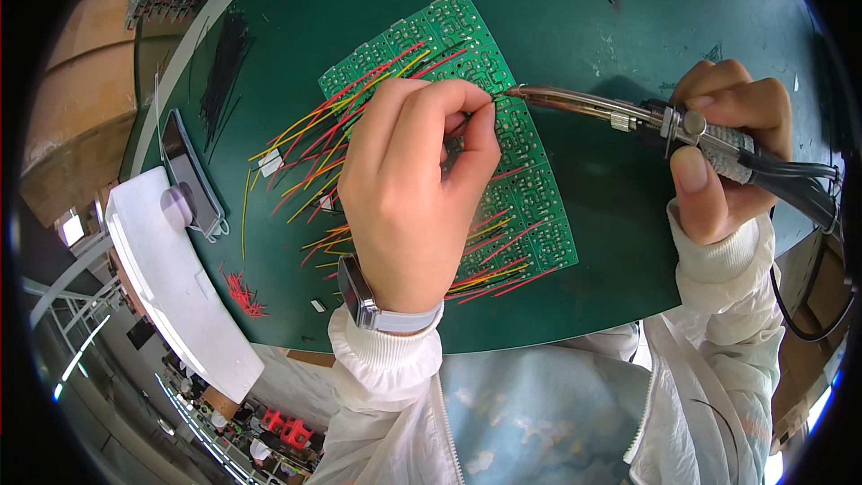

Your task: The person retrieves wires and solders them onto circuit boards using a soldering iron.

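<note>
A green circuit board panel (530,153) lies at a slant on the table, with many red, yellow and black wires (314,126) sticking out to its left. My left hand (417,162) is above the board, thumb and forefinger pinched at its right part on what looks like a thin dark wire, mostly hidden by the fingers. In my right hand (732,153) is a soldering iron (664,121) with a thin feed tube along its shaft. Its tip meets the board's right edge, close to my left fingertips.
On the green table (628,27), a bundle of black wires (224,72) and a pile of short red wires (241,295) lie left. A phone (193,171) leans by a white foam block (175,278) at the edge. A black cable (799,323) hangs right.
</note>
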Demonstrator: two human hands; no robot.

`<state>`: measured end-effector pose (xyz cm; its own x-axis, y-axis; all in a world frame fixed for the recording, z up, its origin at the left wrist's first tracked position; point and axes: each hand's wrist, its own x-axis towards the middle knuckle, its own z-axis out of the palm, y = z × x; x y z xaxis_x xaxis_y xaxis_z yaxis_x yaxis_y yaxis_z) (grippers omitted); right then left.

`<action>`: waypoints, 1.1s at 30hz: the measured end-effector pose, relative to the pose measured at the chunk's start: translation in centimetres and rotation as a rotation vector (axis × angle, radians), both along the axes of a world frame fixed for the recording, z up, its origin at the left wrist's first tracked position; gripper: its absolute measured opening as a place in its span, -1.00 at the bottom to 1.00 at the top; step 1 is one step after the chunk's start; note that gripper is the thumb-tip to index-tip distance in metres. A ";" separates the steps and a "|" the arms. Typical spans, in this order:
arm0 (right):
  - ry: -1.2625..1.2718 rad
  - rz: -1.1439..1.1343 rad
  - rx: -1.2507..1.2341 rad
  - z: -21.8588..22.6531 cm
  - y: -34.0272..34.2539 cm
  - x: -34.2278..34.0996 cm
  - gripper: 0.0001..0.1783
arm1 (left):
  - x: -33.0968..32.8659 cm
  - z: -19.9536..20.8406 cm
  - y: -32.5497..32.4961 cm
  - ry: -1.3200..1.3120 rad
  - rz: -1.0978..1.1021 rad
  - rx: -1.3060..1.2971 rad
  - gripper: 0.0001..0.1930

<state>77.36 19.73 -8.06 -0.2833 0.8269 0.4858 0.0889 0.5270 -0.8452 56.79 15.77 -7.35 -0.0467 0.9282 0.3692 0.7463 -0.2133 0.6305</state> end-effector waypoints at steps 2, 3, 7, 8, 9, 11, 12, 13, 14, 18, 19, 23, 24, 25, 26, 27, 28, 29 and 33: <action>-0.003 -0.003 0.011 -0.1 0.0 0.0 -0.62 | 0.0 0.0 0.0 -0.005 -0.001 0.001 -0.84; -0.004 -0.003 0.010 -0.1 0.1 0.0 -0.62 | 0.0 0.0 0.0 0.004 -0.001 -0.005 -0.84; 0.010 0.034 -0.005 -0.1 0.1 0.1 -0.61 | -0.1 -0.1 0.0 0.035 -0.014 -0.013 -0.75; 0.005 0.043 0.001 -0.1 0.2 0.1 -0.61 | -0.1 -0.1 0.0 0.036 -0.014 -0.013 -0.75; 0.005 0.043 0.001 -0.1 0.2 0.1 -0.61 | -0.1 -0.1 0.0 0.033 -0.014 -0.016 -0.75; 0.010 0.042 -0.004 -0.1 0.1 0.1 -0.61 | -0.1 -0.1 0.0 0.030 -0.013 -0.020 -0.75; 0.010 0.042 -0.004 -0.1 0.1 0.1 -0.61 | -0.1 -0.1 0.0 0.035 -0.011 -0.017 -0.75; 0.017 0.039 -0.006 -0.1 0.1 0.1 -0.61 | -0.1 -0.1 0.0 0.040 -0.008 -0.014 -0.75; 0.022 0.037 -0.007 -0.1 0.1 0.0 -0.61 | -0.1 -0.1 0.0 0.040 -0.007 -0.013 -0.75; -0.005 0.002 0.008 -0.2 0.0 0.0 -0.61 | 0.0 -0.1 -0.1 0.041 0.002 -0.002 -0.85; -0.011 0.001 0.015 -0.3 0.0 0.0 -0.61 | 0.0 -0.3 -0.1 0.051 0.000 -0.001 -0.84; -0.002 0.017 0.004 -0.2 0.1 0.1 -0.61 | -0.1 -0.1 0.0 0.056 -0.006 0.003 -0.84; -0.001 0.017 0.004 -0.2 0.1 0.1 -0.61 | -0.1 -0.1 0.0 0.056 -0.008 0.002 -0.84; -0.002 0.019 0.003 -0.1 0.1 0.1 -0.61 | 0.0 0.0 0.0 0.056 -0.009 0.001 -0.84; -0.005 0.020 0.002 -0.1 0.1 0.2 -0.61 | 0.0 0.0 0.0 0.056 -0.009 0.001 -0.84; -0.004 0.021 0.002 -0.1 0.1 0.2 -0.61 | 0.0 0.0 0.0 0.053 -0.006 0.002 -0.84; 0.005 0.032 -0.002 -0.1 0.1 0.1 -0.62 | 0.1 0.0 0.0 0.050 -0.003 0.003 -0.84; 0.013 0.042 -0.006 -0.1 0.1 0.1 -0.62 | 0.1 0.0 0.0 0.050 -0.003 0.002 -0.84; 0.014 0.041 -0.005 -0.1 0.0 0.0 -0.62 | 0.1 0.0 0.0 0.050 -0.003 -0.001 -0.84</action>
